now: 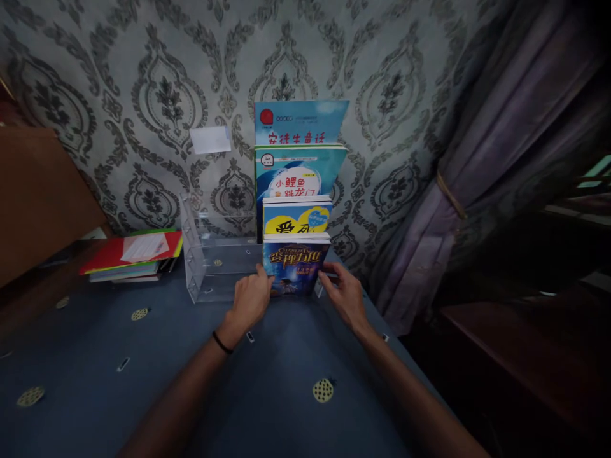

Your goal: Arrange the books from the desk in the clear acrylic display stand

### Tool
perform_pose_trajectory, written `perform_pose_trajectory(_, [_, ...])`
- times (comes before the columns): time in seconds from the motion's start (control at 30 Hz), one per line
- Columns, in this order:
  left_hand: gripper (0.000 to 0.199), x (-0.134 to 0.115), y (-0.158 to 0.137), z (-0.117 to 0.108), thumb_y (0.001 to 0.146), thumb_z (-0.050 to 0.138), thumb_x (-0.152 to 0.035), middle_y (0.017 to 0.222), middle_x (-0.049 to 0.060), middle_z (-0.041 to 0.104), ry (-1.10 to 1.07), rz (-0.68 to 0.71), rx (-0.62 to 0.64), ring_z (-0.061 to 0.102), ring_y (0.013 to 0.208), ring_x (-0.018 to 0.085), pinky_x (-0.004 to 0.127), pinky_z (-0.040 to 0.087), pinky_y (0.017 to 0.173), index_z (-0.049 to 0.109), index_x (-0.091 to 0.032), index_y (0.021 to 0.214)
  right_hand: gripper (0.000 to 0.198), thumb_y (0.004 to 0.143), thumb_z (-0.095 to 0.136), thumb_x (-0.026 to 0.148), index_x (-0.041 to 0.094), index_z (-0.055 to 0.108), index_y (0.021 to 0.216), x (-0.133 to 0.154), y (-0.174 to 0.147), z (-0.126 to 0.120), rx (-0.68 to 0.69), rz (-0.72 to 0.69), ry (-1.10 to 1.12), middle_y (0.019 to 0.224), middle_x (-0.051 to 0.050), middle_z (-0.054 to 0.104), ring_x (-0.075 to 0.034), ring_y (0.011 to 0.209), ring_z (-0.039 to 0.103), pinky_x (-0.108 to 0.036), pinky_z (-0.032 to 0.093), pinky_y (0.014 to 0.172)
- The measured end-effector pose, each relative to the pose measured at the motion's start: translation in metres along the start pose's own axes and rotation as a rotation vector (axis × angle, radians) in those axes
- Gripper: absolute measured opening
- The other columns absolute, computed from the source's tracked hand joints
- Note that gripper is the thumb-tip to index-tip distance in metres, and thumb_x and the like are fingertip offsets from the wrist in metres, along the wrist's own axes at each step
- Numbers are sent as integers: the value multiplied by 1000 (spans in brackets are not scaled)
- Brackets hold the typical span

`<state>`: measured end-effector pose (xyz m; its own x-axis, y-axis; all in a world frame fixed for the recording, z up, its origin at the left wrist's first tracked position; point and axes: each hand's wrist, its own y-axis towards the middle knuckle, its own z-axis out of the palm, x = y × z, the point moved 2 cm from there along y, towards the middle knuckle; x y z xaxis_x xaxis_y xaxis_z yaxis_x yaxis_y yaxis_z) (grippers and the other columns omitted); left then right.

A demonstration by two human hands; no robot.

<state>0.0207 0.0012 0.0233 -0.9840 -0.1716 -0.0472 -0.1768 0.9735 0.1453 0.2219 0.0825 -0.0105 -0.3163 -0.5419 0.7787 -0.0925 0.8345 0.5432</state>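
Note:
Between my hands a dark blue book (292,275) with gold Chinese lettering stands upright at the front of a clear acrylic rack (191,264). My left hand (251,296) grips its left edge, with the thumb tip near the cover. At the right edge, my right hand (346,294) has its bent fingers on the side of the same book. Behind it, in rising steps, stand a blue and yellow book (296,216), a teal book (298,170) and a light blue book (305,121). The rack's right side is mostly hidden by the books and my right hand.
A pile of books with a red folder (117,253) on top lies left of the rack. Beyond it is a brown box-like object (42,197). The blue tablecloth (267,394) meets a patterned wall, where a white card (210,140) shows. A tied purple curtain (424,248) hangs at right.

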Motion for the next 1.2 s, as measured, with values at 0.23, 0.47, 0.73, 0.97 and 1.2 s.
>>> perform_pose_trajectory(0.23, [50, 0, 0, 0, 109, 34, -37, 105, 21, 76, -25, 16, 11, 76, 101, 30, 37, 56, 82, 45, -2, 143, 39, 86, 59, 56, 20, 71, 96, 0, -2, 0, -6, 11, 9, 96, -11, 77, -29, 88, 73, -42, 59, 75])
perform_pose_trajectory(0.47, [52, 0, -2, -3, 110, 32, -37, 108, 21, 76, -32, 20, 35, 75, 101, 30, 38, 57, 84, 41, 0, 146, 42, 88, 61, 56, 19, 70, 106, 2, -5, -1, -24, 15, 29, 104, -13, 77, -28, 93, 72, -44, 60, 79])
perform_pose_trajectory(0.73, [51, 1, -1, -1, 109, 35, -37, 110, 21, 76, -67, 25, 22, 76, 102, 29, 39, 58, 87, 43, -3, 146, 58, 86, 65, 60, 20, 65, 128, -9, -3, 5, 4, 44, 83, 117, -14, 73, -30, 102, 71, -47, 61, 86])
perform_pose_trajectory(0.97, [51, -2, -3, -4, 109, 36, -35, 110, 22, 75, -93, 16, 34, 75, 104, 29, 38, 57, 88, 41, -1, 148, 52, 88, 64, 58, 20, 68, 124, -11, -4, 10, -26, 37, 81, 113, -12, 70, -29, 103, 69, -45, 61, 85])
perform_pose_trajectory(1.2, [49, -1, -2, -4, 109, 38, -34, 109, 22, 76, -104, 16, 31, 76, 103, 29, 38, 57, 87, 43, -1, 145, 53, 87, 64, 59, 20, 68, 122, -10, -3, 7, -10, 26, 58, 115, -13, 69, -29, 102, 69, -46, 61, 84])
